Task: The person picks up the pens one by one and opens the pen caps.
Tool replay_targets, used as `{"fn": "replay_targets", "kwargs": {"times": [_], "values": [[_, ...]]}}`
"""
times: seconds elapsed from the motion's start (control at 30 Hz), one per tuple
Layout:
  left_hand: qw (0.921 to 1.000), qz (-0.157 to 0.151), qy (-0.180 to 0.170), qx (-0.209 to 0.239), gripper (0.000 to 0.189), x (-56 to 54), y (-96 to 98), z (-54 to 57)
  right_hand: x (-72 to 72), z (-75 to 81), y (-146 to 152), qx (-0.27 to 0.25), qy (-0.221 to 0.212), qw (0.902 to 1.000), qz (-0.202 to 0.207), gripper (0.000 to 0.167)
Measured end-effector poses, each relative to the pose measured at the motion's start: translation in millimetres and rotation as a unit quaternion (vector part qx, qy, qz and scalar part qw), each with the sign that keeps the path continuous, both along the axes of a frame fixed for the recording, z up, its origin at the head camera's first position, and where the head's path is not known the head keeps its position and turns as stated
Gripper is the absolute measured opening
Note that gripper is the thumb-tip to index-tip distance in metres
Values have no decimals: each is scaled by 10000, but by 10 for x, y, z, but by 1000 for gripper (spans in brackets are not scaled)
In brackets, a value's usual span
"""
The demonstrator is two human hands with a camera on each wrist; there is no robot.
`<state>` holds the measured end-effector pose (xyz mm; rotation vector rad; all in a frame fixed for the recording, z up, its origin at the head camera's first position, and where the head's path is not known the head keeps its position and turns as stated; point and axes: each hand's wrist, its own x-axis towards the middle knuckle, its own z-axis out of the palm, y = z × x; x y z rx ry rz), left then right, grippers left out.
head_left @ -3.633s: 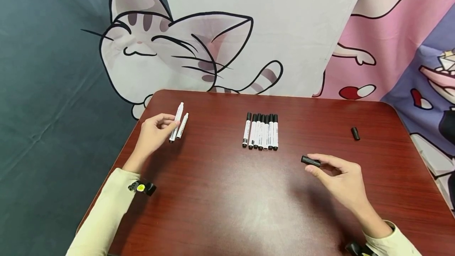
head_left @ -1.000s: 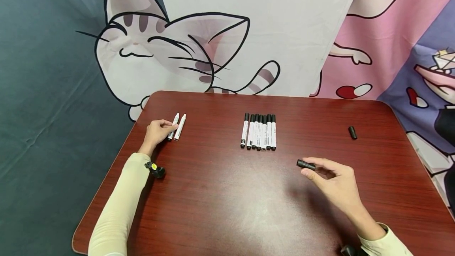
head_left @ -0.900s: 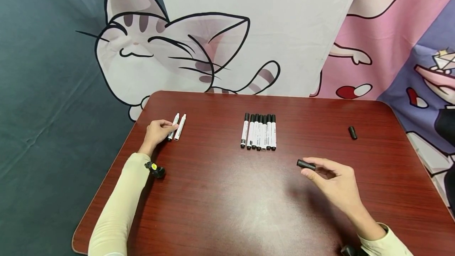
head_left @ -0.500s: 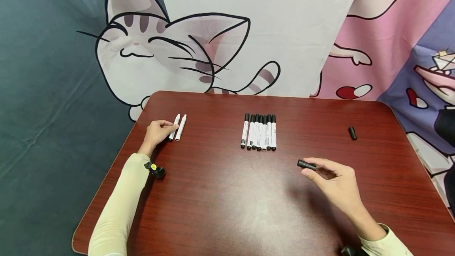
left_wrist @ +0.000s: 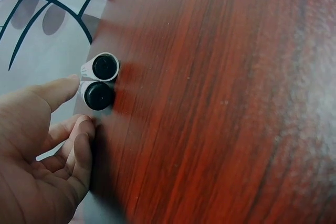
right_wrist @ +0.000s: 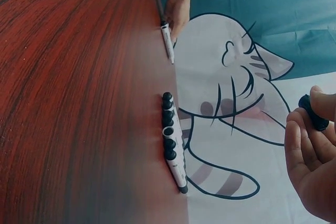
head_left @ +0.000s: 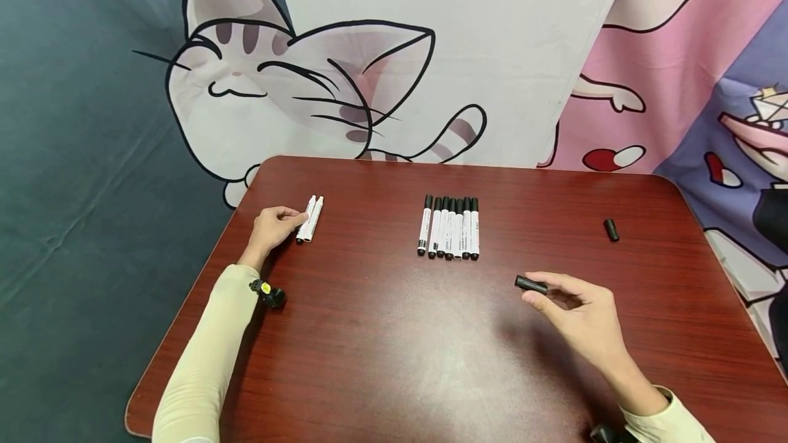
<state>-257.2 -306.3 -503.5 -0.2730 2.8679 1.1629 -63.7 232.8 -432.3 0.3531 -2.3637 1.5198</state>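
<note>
On the left of the table, my left hand [head_left: 271, 230] holds an uncapped white marker [head_left: 301, 234] between thumb and fingers. Close against it on the right lies a second uncapped marker [head_left: 314, 219]; both have pale tips toward the far edge. The left wrist view shows their round black ends side by side, the held marker's end [left_wrist: 99, 96] below the other one. My right hand [head_left: 585, 313] pinches a black marker cap [head_left: 530, 285] above the table, which shows also in the right wrist view as a dark cap [right_wrist: 314, 114].
Several capped white markers [head_left: 448, 227] stand in a tight row at mid-table, black caps toward the back. A second black cap [head_left: 611, 230] lies alone at the right. The brown table [head_left: 394, 347] ends at the back before a cat-print cloth [head_left: 505, 53].
My left hand has lowered its marker to the table, then slid it right until it lies against the second marker. The right hand keeps its cap in nearly the same place.
</note>
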Motion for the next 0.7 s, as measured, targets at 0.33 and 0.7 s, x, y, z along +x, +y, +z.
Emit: {"fn": "replay_targets", "kwargs": {"times": [0.33, 0.7], "values": [[9958, 169, 834, 339, 49, 84, 100, 56, -21, -10, 16, -78, 32, 10000, -46, 33], [9758, -849, 1421, 1428, 35, 597, 805, 459, -96, -9, 76, -90, -15, 9998, -195, 30]]}}
